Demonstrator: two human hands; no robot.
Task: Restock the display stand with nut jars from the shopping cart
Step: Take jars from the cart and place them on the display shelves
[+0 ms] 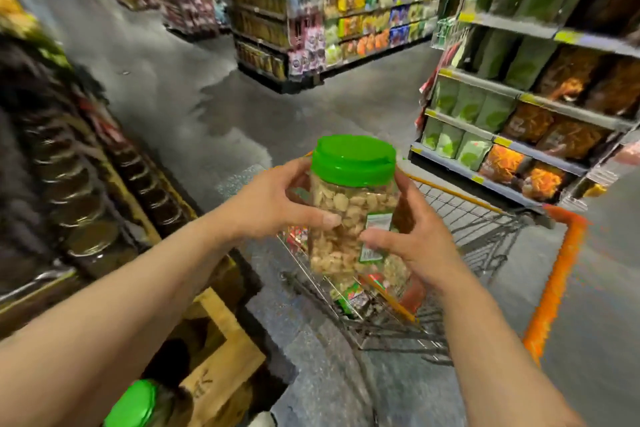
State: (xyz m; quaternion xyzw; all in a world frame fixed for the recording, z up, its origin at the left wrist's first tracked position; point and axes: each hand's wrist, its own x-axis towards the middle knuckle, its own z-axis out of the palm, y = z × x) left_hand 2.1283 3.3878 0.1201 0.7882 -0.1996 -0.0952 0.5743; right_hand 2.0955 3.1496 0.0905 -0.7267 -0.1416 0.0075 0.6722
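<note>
Both hands hold one clear nut jar (349, 218) in the air, above the near left corner of the shopping cart (460, 229). The left hand (273, 201) is the left grip: its fingers curl round the jar's far left side and the thumb lies across the front, just under the green lid (354, 159). The right hand (412, 239) is the right grip: its thumb presses the label on the front and its fingers wrap the right side. The jar stands nearly upright, tipped slightly to the left.

Beneath it, more packed goods lie in the cart's wire basket near its left edge; the orange handle (554, 284) runs along the cart's right side. At the left, the display stand (86, 211) carries rows of dark-lidded jars, blurred, with a wooden pallet edge (221, 333) at its foot. Another green-lidded jar (133, 404) sits at the bottom edge beside the pallet.

Open grey floor (180, 80) stretches ahead between the stand and the snack shelves (519, 97) on the right.
</note>
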